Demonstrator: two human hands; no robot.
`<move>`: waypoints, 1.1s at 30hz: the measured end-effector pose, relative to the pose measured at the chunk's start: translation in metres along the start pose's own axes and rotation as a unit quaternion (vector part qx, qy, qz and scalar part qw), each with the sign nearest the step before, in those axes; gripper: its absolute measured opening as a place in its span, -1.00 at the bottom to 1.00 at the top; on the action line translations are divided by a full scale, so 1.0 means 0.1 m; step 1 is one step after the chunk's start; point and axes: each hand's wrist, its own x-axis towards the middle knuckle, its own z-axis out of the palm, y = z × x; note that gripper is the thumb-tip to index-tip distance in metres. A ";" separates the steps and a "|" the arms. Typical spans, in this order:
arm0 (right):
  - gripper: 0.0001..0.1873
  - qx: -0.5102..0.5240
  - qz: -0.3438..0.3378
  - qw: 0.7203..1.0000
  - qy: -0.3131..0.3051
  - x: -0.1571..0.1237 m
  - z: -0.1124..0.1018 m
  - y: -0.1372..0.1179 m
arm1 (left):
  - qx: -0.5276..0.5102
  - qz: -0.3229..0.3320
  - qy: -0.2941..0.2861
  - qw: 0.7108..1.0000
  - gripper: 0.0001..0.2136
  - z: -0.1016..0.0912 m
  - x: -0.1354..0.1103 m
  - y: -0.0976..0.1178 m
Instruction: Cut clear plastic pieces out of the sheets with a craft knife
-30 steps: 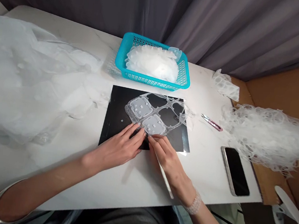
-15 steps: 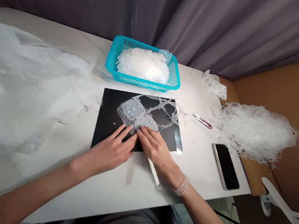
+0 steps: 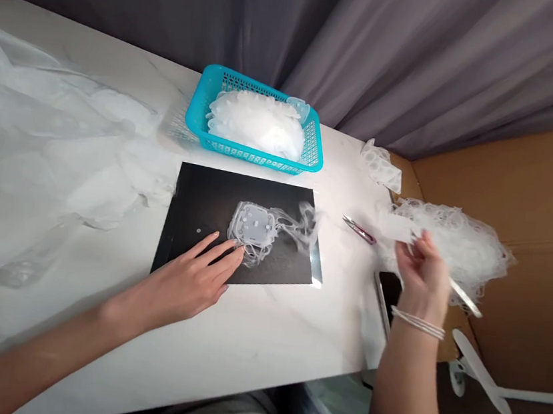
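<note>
My left hand (image 3: 196, 278) lies flat with fingers stretched on the black mat (image 3: 206, 205), its fingertips pressing the edge of a translucent silicone sheet (image 3: 254, 228) with one square pad left in its web. My right hand (image 3: 423, 268) is raised at the right, over the heap of white scrap webbing (image 3: 458, 239). It is closed on a thin white stick (image 3: 464, 298) and on a pale piece (image 3: 397, 227) pinched in its fingers, blurred by motion.
A turquoise basket (image 3: 203, 107) heaped with white pads stands behind the mat. Small pink snips (image 3: 358, 230) lie right of the mat, and a dark phone (image 3: 387, 288) sits partly behind my right wrist. Crumpled clear plastic (image 3: 38, 137) covers the table's left. A cardboard box (image 3: 534, 198) stands at right.
My right hand left the sheet and swung up and right toward the scrap heap, carrying a torn-off piece. The sheet now shows one pad with loose webbing. The view shifted.
</note>
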 end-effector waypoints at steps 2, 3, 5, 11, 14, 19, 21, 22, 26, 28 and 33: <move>-0.80 0.033 -0.012 0.999 0.041 0.08 -0.24 -0.12 | -0.019 -0.004 0.015 1.000 -0.58 0.01 0.00 -0.03; -0.80 0.048 -0.012 0.998 0.047 0.03 -0.27 -0.16 | -0.032 -0.004 0.026 0.999 -0.61 0.01 0.01 -0.05; -0.82 0.070 0.007 0.997 0.032 -0.21 -0.14 -0.20 | -0.067 -0.007 0.064 0.996 -0.69 -0.02 0.05 -0.06; -0.78 0.190 0.226 0.946 -0.133 -1.12 0.93 -0.33 | -0.294 -0.211 0.229 0.904 -0.84 -0.32 0.34 0.12; -0.80 0.234 0.289 0.909 -0.190 -1.36 1.27 -0.45 | -0.546 -0.285 0.172 0.769 -0.72 -0.50 0.44 0.18; -0.83 0.234 0.290 0.902 -0.219 -1.47 1.43 -0.48 | -0.727 -0.306 0.138 0.599 -0.74 -0.65 0.40 0.14; -0.83 0.217 0.269 0.909 -0.233 -1.46 1.44 -0.45 | -0.726 -0.317 0.148 0.592 -0.75 -0.67 0.36 0.13; -0.83 0.207 0.255 0.914 -0.239 -1.45 1.44 -0.44 | -0.729 -0.317 0.149 0.589 -0.75 -0.67 0.34 0.13; -0.82 0.152 0.185 0.943 -0.233 -1.46 1.44 -0.41 | -0.761 -0.315 0.165 0.542 -0.69 -0.62 0.33 0.14; -0.79 0.106 0.125 0.962 -0.220 -1.52 1.45 -0.41 | -0.804 -0.317 0.167 0.475 -0.56 -0.59 0.33 0.14; -0.48 0.003 0.120 0.916 -0.384 -1.65 1.46 -0.46 | -0.896 -0.327 0.111 0.279 -0.35 -0.51 0.32 0.13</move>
